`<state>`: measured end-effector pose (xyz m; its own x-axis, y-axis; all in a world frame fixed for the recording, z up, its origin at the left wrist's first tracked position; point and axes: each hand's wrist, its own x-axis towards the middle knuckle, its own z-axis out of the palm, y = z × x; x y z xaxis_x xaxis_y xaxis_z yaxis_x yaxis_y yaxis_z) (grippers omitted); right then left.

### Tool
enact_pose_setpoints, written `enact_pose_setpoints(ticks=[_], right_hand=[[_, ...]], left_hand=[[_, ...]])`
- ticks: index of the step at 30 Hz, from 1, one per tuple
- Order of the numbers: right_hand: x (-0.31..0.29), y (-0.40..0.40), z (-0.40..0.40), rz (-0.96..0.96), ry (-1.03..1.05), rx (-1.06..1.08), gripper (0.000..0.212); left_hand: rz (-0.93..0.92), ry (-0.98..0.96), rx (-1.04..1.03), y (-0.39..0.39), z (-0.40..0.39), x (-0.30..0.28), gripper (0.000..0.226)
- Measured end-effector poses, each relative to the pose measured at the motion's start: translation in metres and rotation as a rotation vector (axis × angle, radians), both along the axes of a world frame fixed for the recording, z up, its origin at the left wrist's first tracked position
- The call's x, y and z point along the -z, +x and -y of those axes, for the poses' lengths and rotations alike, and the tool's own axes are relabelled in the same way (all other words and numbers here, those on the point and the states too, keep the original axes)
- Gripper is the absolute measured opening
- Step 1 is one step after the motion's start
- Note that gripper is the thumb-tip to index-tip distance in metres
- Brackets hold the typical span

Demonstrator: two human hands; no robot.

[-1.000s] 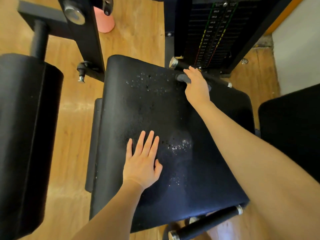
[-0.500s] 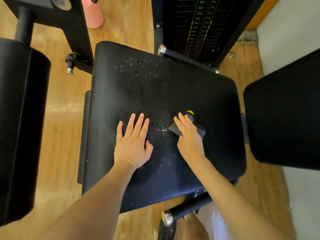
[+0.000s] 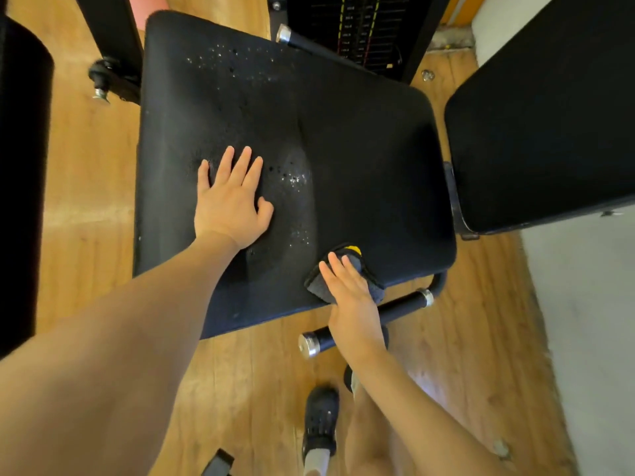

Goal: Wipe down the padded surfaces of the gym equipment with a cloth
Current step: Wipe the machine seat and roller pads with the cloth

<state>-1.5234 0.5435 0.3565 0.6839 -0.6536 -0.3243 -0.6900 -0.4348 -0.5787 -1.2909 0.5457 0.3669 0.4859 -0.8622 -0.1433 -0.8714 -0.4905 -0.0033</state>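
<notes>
Since dragged back, cloth [image 3: 344,277] (near edge).

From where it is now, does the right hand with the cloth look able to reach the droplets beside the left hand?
Probably yes. The right hand presses the cloth on the seat pad; bare pad lies between it and the droplets.

A gym: weight stack [image 3: 357,29], black padded seat [image 3: 343,132], grip handles [image 3: 395,312], wooden floor [image 3: 86,159].
</notes>
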Motion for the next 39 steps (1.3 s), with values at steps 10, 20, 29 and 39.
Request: enact_pose_setpoints(ticks=[10,20,29,39], right_hand=[[-0.008,0.005,0.003,-0.117,-0.024,-0.037,0.074],[-0.045,0.0,0.007,0.104,0.247,-0.001,0.058],[-0.035,0.147,0.192,0.281,0.173,0.01,0.048],[-0.006,0.263,0.296,0.061,-0.084,-0.434,0.054]], left_hand=[[-0.105,-0.15,-0.214,-0.02,-0.041,-0.026,0.058],[-0.148,-0.057,-0.493,-0.062,-0.122,-0.021,0.061],[-0.02,-0.003,-0.508,-0.063,-0.119,-0.009,0.064],[0.036,0.021,-0.538,-0.065,-0.116,-0.006,0.063]])
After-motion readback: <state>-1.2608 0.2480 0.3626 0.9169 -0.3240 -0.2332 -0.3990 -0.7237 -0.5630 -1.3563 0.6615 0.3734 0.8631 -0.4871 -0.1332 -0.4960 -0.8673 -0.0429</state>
